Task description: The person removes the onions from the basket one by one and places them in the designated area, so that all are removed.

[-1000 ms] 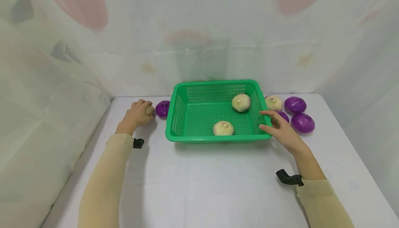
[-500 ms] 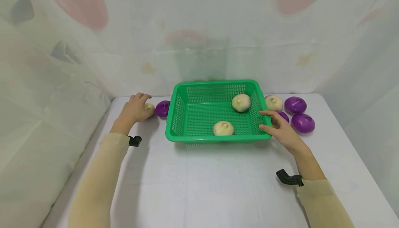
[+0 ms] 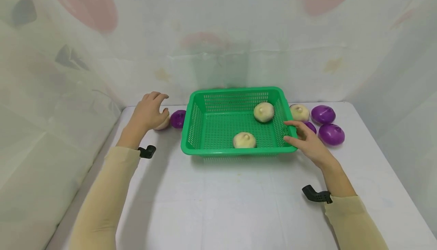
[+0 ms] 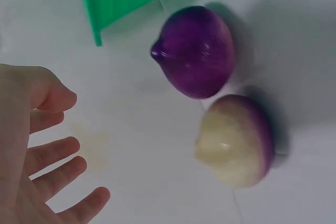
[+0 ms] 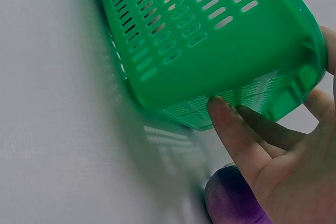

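Observation:
My left hand [image 3: 146, 111] hovers at the table's far left with its fingers apart and nothing between them. Below it, partly hidden, lies a cream-and-purple turnip [image 3: 163, 125]; the left wrist view shows this turnip [image 4: 233, 142] whole, apart from the fingers. A purple turnip [image 3: 178, 119] sits beside it, near a green plastic basket [image 3: 239, 151]. Two cream turnips lie in the basket, one at the back right [image 3: 264, 112] and another at the front [image 3: 244, 140]. My right hand [image 3: 311, 143] grips the basket's right rim, its fingers against the outer wall in the right wrist view.
Right of the basket stand a cream turnip [image 3: 300, 113] and several purple turnips [image 3: 331, 134], one partly covered by my right hand. The white-covered table [image 3: 239, 200] meets hanging patterned sheets [image 3: 218, 33] at the back and sides.
My left hand has let go of the cream-and-purple turnip and risen up and away, fingers spreading. That turnip stays beside the purple one. My right hand and the basket have hardly moved.

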A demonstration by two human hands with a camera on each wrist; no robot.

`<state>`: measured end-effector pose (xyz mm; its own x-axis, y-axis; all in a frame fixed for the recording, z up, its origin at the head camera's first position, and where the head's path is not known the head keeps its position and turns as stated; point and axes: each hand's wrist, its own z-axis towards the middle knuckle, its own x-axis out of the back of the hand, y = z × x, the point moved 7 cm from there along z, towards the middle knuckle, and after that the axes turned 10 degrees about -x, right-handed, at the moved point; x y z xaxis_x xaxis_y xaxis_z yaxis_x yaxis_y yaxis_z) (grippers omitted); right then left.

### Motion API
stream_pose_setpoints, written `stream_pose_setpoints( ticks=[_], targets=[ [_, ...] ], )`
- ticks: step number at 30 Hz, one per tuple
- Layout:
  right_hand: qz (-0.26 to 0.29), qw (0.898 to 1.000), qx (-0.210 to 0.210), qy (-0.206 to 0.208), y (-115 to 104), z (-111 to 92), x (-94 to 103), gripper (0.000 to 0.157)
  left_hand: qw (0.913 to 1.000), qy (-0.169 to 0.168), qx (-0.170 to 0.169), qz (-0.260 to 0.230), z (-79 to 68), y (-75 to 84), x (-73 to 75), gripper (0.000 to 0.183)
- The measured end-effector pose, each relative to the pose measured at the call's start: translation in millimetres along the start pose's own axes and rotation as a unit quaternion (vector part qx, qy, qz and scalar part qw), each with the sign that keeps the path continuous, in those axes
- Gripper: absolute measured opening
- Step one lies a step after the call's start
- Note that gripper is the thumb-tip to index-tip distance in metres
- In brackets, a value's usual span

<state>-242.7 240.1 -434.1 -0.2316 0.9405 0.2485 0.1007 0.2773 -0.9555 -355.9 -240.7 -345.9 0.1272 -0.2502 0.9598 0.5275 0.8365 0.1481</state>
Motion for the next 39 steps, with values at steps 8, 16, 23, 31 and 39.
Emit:
stream_pose_setpoints(
  ticks=[8,16,23,31,39],
  targets=[
    [0.006,1.000,-0.003,-0.005,-1,-1,-0.9,0.056,0.9994,0.012,-0.032,0.004,8.7,32.6,11.2,0.045],
    [0.001,1.000,0.000,-0.005,-2,-1,-1.0,0.057,0.9960,0.034,-0.082,0.000,14.4,62.3,19.4,0.042],
    [-0.007,1.000,-0.001,-0.001,-2,-1,-0.6,0.057,0.9922,0.020,-0.123,0.003,18.7,92.1,20.7,0.043],
    [-0.003,1.000,-0.002,0.000,-2,-2,1.2,0.058,0.9853,0.010,-0.170,0.014,26.1,121.7,18.1,0.043],
    [-0.006,1.000,-0.005,-0.002,-2,-1,-0.3,0.057,0.9785,-0.018,-0.202,0.039,29.3,143.8,10.7,0.045]
  ],
)
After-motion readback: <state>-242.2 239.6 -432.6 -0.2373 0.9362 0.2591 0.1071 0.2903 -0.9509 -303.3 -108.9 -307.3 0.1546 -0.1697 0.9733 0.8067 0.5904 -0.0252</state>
